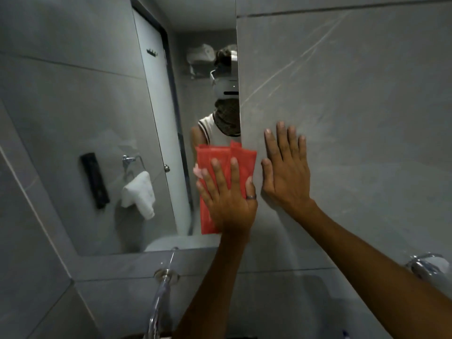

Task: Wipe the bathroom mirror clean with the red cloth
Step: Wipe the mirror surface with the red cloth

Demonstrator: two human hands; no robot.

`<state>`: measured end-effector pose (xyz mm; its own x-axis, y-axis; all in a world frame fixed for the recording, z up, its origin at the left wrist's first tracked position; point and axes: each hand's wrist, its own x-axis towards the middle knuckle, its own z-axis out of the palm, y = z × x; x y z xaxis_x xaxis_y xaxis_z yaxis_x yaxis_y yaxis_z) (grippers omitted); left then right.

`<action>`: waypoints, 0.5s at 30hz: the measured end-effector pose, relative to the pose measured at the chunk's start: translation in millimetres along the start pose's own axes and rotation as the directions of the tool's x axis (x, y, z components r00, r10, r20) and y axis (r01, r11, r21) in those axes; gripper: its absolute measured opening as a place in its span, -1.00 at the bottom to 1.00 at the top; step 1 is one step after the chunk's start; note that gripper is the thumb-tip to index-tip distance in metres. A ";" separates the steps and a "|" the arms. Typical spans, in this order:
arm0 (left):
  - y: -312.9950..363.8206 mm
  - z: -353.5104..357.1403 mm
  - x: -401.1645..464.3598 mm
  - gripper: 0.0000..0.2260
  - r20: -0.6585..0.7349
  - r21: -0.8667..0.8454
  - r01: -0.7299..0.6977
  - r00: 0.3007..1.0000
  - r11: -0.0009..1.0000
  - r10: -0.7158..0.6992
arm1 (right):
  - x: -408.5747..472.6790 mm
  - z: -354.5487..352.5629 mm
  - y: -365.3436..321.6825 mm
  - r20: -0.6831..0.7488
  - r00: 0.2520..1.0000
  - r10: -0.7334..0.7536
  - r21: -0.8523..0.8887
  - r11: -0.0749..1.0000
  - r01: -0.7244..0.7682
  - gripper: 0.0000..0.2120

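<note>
The bathroom mirror (pixel 102 113) fills the left and middle of the head view, and its right edge runs down near the centre. A folded red cloth (pixel 242 162) lies flat against the mirror's lower right corner and slightly overlaps the edge onto the tile. My left hand (pixel 227 199) presses on the cloth with its fingers spread; a ring sits on its thumb. My right hand (pixel 286 170) rests flat and open on the grey wall tile (pixel 354 94) just right of the mirror, holding nothing.
A chrome faucet (pixel 161 297) juts out from the wall below the mirror. A chrome fixture (pixel 425 265) sits on the wall at lower right. In the mirror I see a reflected door, a white hanging towel, a black wall unit and a person.
</note>
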<state>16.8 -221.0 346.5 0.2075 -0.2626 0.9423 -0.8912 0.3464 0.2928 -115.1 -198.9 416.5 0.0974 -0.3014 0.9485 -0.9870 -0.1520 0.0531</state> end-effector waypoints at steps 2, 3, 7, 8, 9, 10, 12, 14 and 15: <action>-17.7 1.2 -55.1 -0.43 0.065 -0.054 0.016 0.998 0.998 -0.012 | -27.6 1.5 1.4 0.051 0.999 -0.015 -0.013 1.000 0.015 -0.38; -25.4 2.7 -79.2 -0.46 0.103 -0.081 0.022 0.995 0.996 -0.013 | -37.7 1.9 2.3 0.074 0.997 -0.027 -0.022 0.999 0.028 -0.38; -44.3 4.0 -128.7 -0.51 0.219 -0.161 0.034 0.976 0.986 0.002 | -59.3 -5.4 3.1 0.130 0.989 -0.074 -0.037 0.996 0.079 -0.39; -43.6 4.5 -129.5 -0.52 0.222 -0.150 0.039 0.975 0.988 -0.005 | -59.7 -7.5 3.1 0.135 0.988 -0.078 -0.033 0.996 0.083 -0.39; -41.9 3.2 -126.0 -0.52 0.220 -0.134 0.042 0.975 0.990 -0.012 | -56.6 -10.5 3.7 0.135 0.987 -0.089 -0.028 0.995 0.094 -0.39; -39.4 1.1 -119.8 -0.52 0.213 -0.117 0.045 0.977 0.992 -0.019 | -52.3 -13.3 4.2 0.127 0.987 -0.097 -0.022 0.995 0.101 -0.39; -28.1 -1.1 -86.4 -0.47 0.162 -0.107 0.022 0.987 0.994 -0.004 | -28.3 -18.6 6.0 0.099 0.990 -0.105 -0.020 0.994 0.107 -0.39; -12.6 -1.2 -33.6 -0.41 0.112 -0.115 -0.028 0.993 0.993 0.041 | 5.2 -24.1 9.1 0.071 0.993 -0.096 0.005 0.995 0.096 -0.39; -4.9 -4.2 -2.3 -0.39 0.098 -0.105 -0.063 0.992 0.992 0.073 | 22.9 -27.5 9.5 0.054 0.994 -0.094 0.020 0.995 0.093 -0.39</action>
<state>22.4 -218.3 343.5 0.1009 -0.3239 0.9407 -0.8552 0.4548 0.2483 -125.8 -181.3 447.3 0.1967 -0.3365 0.9209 -0.9708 -0.1985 0.1348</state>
